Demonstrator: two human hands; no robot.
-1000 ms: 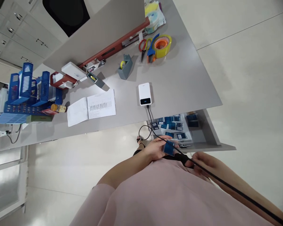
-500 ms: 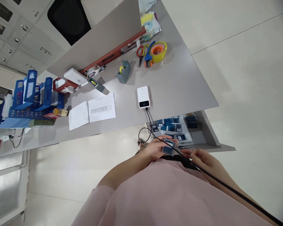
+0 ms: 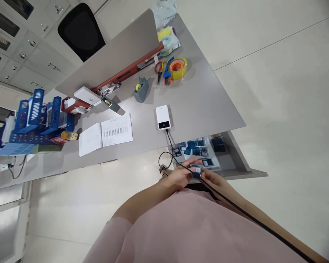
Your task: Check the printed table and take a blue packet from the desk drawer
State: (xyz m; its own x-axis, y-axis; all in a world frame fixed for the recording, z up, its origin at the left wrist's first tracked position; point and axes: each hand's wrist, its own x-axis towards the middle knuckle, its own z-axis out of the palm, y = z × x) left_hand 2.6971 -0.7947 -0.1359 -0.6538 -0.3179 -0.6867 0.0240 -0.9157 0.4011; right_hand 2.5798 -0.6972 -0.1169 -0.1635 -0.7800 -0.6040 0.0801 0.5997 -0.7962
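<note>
My left hand (image 3: 179, 176) and my right hand (image 3: 214, 179) meet in front of my body, both gripping a small blue packet (image 3: 196, 170). They hover just over the front edge of an open grey drawer (image 3: 235, 162) that holds several similar blue packets (image 3: 197, 148). A black cable (image 3: 171, 146) runs from a white power bank (image 3: 162, 117) on the desk, past my hands and across my pink top.
The grey desk (image 3: 203, 102) carries an open paper booklet (image 3: 106, 133), a grey tape dispenser (image 3: 140, 89), a yellow tape roll (image 3: 178, 68), red scissors (image 3: 159, 68) and blue file trays (image 3: 34, 117). A black chair (image 3: 80, 31) stands behind the desk partition. Pale floor lies right.
My right hand has moved left and joined the left hand on the blue packet. The view has shifted, so the desk sits a little lower and further left.
</note>
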